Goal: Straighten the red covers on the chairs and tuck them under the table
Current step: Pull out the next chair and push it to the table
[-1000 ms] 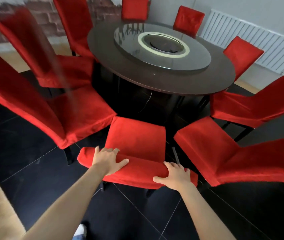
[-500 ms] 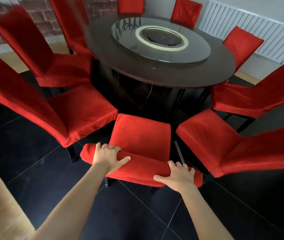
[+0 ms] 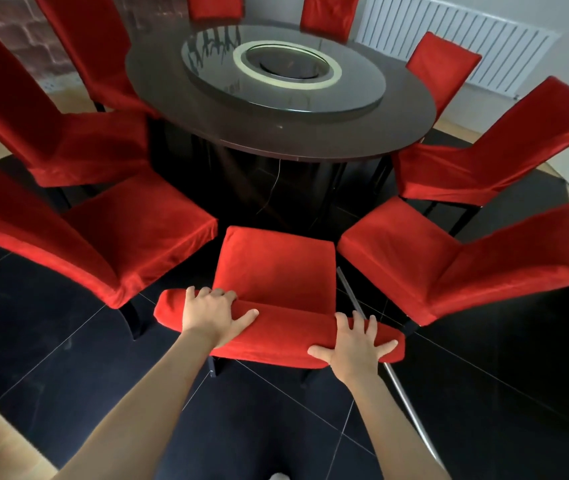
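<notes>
Both hands sit on the top rail of the nearest chair, whose red cover wraps the backrest under the palms. The left hand curls over the rail, fingers hooked down the far side and thumb stretched along the near face, gripping the cover. The right hand lies flat with fingers spread straight, pressing on the fabric near the rail's right end.

Just right of the right hand a thin metal rod runs slantwise along the dark tiled floor — its far end passes behind the chair, and its near end leaves the bottom of the view.

Beyond the fingertips the seat points at the round dark table but stands short of its edge, not under it. Covered chairs fan out either side: two left of the left hand, two right of the right hand, their backrests cut off by the frame edges.

Further off, a glass turntable with a pale ring sits on the tabletop; its reflections are hard to make out. Behind the table more red backrests, a white radiator and a blurred brick wall — no writing is readable anywhere.
</notes>
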